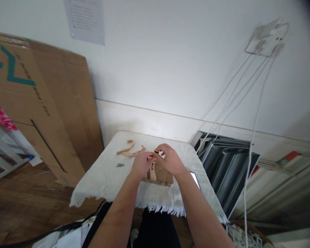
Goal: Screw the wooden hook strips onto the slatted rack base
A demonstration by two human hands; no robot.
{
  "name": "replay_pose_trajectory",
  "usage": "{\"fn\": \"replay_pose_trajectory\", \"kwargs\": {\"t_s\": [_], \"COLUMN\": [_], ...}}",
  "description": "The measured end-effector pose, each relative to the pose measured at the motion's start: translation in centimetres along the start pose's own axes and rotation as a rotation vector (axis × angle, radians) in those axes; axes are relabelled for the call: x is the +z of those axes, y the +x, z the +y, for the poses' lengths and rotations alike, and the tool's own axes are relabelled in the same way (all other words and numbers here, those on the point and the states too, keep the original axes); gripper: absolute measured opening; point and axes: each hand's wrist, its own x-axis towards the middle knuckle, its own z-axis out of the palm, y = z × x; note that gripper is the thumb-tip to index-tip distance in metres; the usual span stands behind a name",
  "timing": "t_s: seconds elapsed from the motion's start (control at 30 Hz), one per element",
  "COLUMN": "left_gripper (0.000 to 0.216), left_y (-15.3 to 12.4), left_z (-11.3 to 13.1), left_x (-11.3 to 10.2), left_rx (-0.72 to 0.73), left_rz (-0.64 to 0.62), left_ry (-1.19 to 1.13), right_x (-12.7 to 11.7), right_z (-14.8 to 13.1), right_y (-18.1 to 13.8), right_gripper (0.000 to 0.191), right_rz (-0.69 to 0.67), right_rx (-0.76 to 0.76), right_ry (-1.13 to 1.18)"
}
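Between my two hands stands a small yellow and black screwdriver (156,151). My right hand (171,159) has its fingers closed around the black top end. Lower down, my left hand (141,163) pinches near the yellow part, its thumb and fingertips together. Below the hands lies a pale wooden piece (153,174) with dark spots or holes, on a brown speckled board (165,174). The screwdriver's tip is too small and covered to make out. Beyond my left hand rest a curved wooden piece (126,148) and another curved wooden piece with holes (134,152).
A white fringed cloth (100,177) covers the small table. Small grey metal pieces (120,165) lie on its left, and a phone-like device (195,179) at its right edge. A large cardboard box (64,103) leans left; grey panels (222,172) and hanging white cables (253,137) are right.
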Motion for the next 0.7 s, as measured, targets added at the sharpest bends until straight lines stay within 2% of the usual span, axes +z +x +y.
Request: {"fn": "replay_pose_trajectory", "kwargs": {"t_s": [0.1,0.27,0.47,0.7], "left_gripper": [0.011,0.016,0.017,0.017], "left_y": [0.09,0.05,0.14,-0.18], "left_z": [0.16,0.67,0.79,0.38], "left_x": [-0.12,0.22,0.02,0.15], "left_rx": [0.016,-0.043,-0.031,-0.021], "left_rz": [-0.019,0.013,-0.059,-0.019], "left_ry": [0.005,-0.007,-0.023,0.018], "right_x": [-0.13,-0.15,-0.06,0.02], "right_z": [0.18,0.25,0.56,0.55], "right_y": [-0.09,-0.04,-0.23,-0.16], "right_gripper": [0.010,0.002,0.013,0.004], "right_rz": [-0.004,0.002,-0.019,-0.001], "right_rx": [0.023,0.023,0.007,-0.004], "right_ry": [-0.014,-0.050,-0.014,-0.061]}}
